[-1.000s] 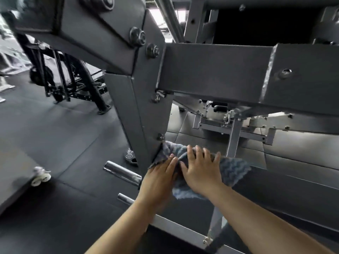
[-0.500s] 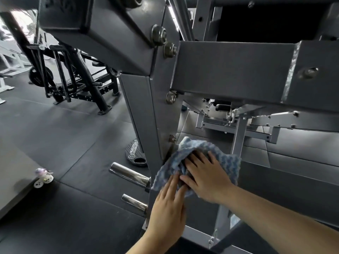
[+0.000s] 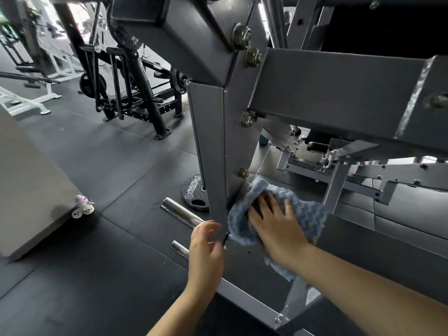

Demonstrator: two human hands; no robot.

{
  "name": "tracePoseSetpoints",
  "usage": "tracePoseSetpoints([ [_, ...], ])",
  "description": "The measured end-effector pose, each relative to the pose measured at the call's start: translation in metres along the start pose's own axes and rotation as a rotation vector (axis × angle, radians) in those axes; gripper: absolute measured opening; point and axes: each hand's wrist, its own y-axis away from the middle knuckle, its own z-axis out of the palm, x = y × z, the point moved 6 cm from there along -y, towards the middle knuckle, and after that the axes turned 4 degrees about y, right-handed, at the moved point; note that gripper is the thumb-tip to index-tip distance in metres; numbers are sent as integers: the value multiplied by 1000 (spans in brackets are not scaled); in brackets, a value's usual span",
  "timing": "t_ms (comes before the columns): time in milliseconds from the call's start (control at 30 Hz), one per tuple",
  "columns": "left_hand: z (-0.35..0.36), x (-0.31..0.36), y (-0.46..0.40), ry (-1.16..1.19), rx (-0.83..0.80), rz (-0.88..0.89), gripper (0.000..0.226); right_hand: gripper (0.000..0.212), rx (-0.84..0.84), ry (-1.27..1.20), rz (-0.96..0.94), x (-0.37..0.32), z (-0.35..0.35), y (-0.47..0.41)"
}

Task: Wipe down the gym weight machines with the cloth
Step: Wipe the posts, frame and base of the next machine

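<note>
Right hand (image 3: 278, 224) flat, fingers spread, pressing the cloth (image 3: 271, 212) against the machine (image 3: 339, 90) just right of its post (image 3: 213, 151), below a bolt (image 3: 242, 172). Left hand (image 3: 206, 248) loosely curled at the post's lower edge, holding nothing. Chrome pegs (image 3: 180, 215) just left; plate (image 3: 194, 194) flat on the floor (image 3: 101, 238) behind.

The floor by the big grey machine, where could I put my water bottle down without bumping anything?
Bare dark floor lies between the grey upright post, the black rack and the grey slab on the left. It is crowded at the post's foot: a weight plate, two chrome pegs, the left hand, and the right hand pressing the cloth.
</note>
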Motion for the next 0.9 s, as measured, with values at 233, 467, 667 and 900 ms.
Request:
tracePoseSetpoints([
  [233,-10,8,0,54,10,-20,37,96,-16,-131,125,9,-10,-21],
  [467,-9,22,2,91,-17,-5,35,79,113,-123,100,-33,-16,-26],
  [667,-28,44,-21,125,62,40,38,23,376,-1265,449,35,-27,4],
  [900,-45,52,-48,117,112,51,35,52,691,-1359,287,-4,-125,-34],
])
